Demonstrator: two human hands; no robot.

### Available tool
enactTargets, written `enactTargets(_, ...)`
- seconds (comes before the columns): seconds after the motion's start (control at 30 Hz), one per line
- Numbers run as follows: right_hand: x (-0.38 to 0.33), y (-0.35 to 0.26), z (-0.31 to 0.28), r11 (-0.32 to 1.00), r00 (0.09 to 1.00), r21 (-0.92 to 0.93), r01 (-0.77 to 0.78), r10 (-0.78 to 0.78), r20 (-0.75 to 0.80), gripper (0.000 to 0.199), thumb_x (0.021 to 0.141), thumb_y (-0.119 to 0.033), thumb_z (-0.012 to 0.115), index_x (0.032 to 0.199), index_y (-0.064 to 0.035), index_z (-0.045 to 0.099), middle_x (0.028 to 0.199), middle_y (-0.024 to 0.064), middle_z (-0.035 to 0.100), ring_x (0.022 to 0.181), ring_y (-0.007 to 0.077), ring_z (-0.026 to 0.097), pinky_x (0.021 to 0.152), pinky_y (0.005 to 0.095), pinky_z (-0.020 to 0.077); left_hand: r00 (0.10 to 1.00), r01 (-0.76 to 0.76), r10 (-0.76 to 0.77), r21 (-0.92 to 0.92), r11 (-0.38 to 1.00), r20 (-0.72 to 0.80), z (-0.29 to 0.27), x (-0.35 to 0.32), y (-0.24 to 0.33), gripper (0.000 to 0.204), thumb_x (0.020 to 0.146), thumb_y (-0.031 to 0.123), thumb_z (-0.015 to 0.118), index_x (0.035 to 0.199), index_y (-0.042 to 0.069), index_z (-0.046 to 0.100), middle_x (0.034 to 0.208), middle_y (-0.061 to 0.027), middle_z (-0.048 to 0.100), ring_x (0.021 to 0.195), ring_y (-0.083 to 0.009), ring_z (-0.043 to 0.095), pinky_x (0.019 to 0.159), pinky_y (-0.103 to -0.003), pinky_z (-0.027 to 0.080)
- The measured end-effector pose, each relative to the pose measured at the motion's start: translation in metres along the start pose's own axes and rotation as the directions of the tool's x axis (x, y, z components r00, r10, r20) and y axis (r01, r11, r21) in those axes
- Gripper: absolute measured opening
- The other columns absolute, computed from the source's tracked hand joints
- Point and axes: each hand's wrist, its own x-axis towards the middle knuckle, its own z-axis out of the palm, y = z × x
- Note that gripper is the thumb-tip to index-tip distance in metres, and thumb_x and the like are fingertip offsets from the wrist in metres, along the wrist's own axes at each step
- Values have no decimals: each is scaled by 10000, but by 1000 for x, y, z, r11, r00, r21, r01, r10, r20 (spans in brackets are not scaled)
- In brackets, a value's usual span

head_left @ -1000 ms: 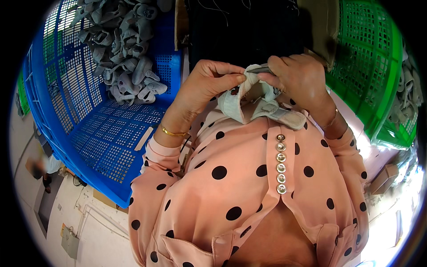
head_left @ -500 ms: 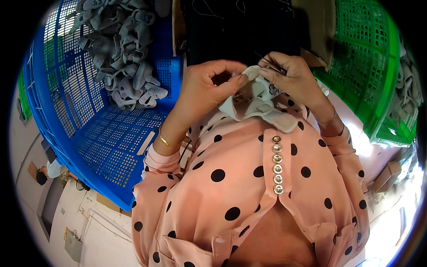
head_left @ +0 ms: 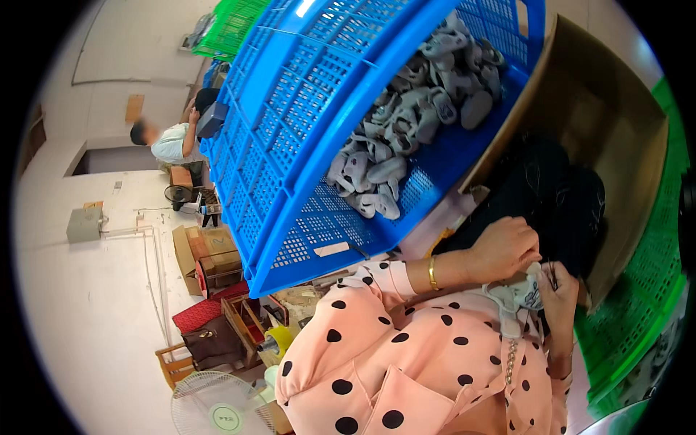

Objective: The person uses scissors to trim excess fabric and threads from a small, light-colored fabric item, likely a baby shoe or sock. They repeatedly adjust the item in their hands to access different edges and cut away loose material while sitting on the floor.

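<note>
Filling the upper middle of the frame, a blue crate (head_left: 283, 54) stands slantwise in the view, while a green crate (head_left: 634, 319) runs down the right edge. A polka-dot blouse (head_left: 428, 348) takes up the lower middle, and a cardboard box (head_left: 623, 109) stands open at upper right, with dark cloth (head_left: 558, 188) along its near side. Inside the blue crate lies a heap of small grey pieces (head_left: 402, 119), jumbled over one another.

Lower right of centre, just in front of the blouse, are the two hands. The left hand (head_left: 507, 250) is curled, its fingertips drawn together just above the work; whether they pinch an edge or a thread cannot be told. The right hand (head_left: 560, 297) grasps the side of a pale fabric piece (head_left: 516, 293), whose strap-like end hangs down against the blouse. Smallest of all, a slim dark tool (head_left: 553, 274) sits among the right hand's fingers; its exact kind is unclear.

The step in hand looks like fine work along the upper edge of this single piece, with both hands close together. As I judge it, the next move calls for a steady right-hand grasp, the edge turned into view, and the left fingertips clear of the tool's tip.
</note>
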Motion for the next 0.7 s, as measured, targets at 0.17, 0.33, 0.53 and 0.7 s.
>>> enactTargets(0.17,-5,5,3,996,999,65,-53,52,15,120,881,-50,622,843,36,550,641,12,452,624,45,383,544,231,359,993,120,-114,-208,971,44,8,-11,-4,153,860,171,655,819,55,563,768,-92,582,811,-300,566,736,-397,449)
enactTargets(0.33,-11,17,11,983,999,178,-47,49,-7,116,906,-59,617,859,25,551,680,-35,475,643,20,377,544,199,333,900,423,-320,-418,804,295,14,-15,-9,209,918,211,619,868,25,537,793,-124,602,785,-290,599,701,-390,465)
enactTargets(0.53,5,3,2,978,976,-47,205,-208,-64,136,909,-107,591,990,0,569,772,74,553,693,126,498,659,284,460,969,248,-231,-346,905,90,33,-14,-30,192,900,200,617,894,11,586,862,-156,615,798,-295,624,741,-368,502)
enactTargets(0.7,17,-5,-28,862,980,-468,192,-195,44,262,916,-307,615,915,-52,555,737,190,618,692,402,604,579,434,466,844,527,-467,-570,631,264,17,-19,-17,152,1005,192,533,951,50,536,811,23,523,738,-37,471,647,-198,422)
